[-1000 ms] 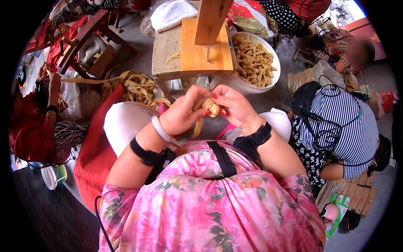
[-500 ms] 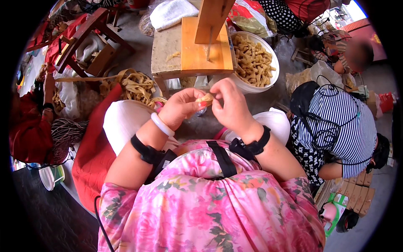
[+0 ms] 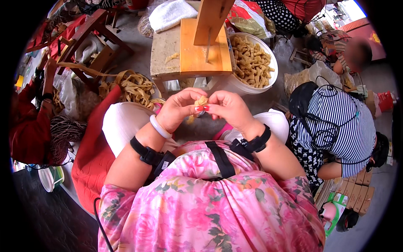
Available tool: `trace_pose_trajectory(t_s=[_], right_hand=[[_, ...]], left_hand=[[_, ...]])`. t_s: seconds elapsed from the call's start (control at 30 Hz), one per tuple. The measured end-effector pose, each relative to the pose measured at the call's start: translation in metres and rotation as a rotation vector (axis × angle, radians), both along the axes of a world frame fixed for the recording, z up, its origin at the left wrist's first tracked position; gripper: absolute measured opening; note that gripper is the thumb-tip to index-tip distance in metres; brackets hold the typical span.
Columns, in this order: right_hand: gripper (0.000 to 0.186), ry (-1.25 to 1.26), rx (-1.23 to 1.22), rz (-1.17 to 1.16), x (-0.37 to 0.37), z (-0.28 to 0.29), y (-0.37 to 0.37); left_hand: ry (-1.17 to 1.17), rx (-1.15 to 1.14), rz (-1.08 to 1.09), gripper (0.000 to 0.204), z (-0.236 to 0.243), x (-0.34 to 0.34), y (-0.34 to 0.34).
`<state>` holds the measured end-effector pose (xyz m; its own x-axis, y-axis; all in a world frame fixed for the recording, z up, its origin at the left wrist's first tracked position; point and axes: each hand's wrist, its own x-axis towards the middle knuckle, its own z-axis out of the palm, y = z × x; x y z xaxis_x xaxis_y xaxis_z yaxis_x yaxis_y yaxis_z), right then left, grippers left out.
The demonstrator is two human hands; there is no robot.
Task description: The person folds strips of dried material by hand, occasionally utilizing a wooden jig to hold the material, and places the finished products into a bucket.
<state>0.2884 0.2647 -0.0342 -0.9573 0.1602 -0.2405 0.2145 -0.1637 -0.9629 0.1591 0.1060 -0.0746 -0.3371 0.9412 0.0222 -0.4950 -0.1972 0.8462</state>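
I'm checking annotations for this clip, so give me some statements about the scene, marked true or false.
1. The left hand and right hand meet at a small tan piece. True.
2. The white bangle is on the right wrist. False: it is on the left.
3. The white tub right of the wooden stand holds many tan pieces. True.
4. The white towel lies on the floor. False: it lies on the worktable.
5. The striped top is at the picture's right. True.

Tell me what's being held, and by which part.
A small tan piece, by its near edge, in the fingers of the left hand and right hand; exact contact partly hidden.
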Motion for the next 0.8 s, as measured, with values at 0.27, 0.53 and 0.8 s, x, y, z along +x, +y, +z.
trace_pose_trajectory(t_s=[0.27, 0.53, 0.8], right_hand=[[0.019, 0.304, 1.248, 0.024, 0.002, 0.014, -0.013], [0.02, 0.124, 0.567, 0.161, 0.023, 0.034, -0.002], [0.017, 0.419, 0.935, 0.115, 0.005, 0.043, -0.017]], left_hand=[[-0.062, -0.185, 0.036, 0.018, 0.005, 0.013, -0.001], [0.567, -0.275, 0.395, 0.014, 0.015, -0.002, 0.0], [0.904, -0.185, 0.468, 0.011, 0.028, 0.016, 0.003]])
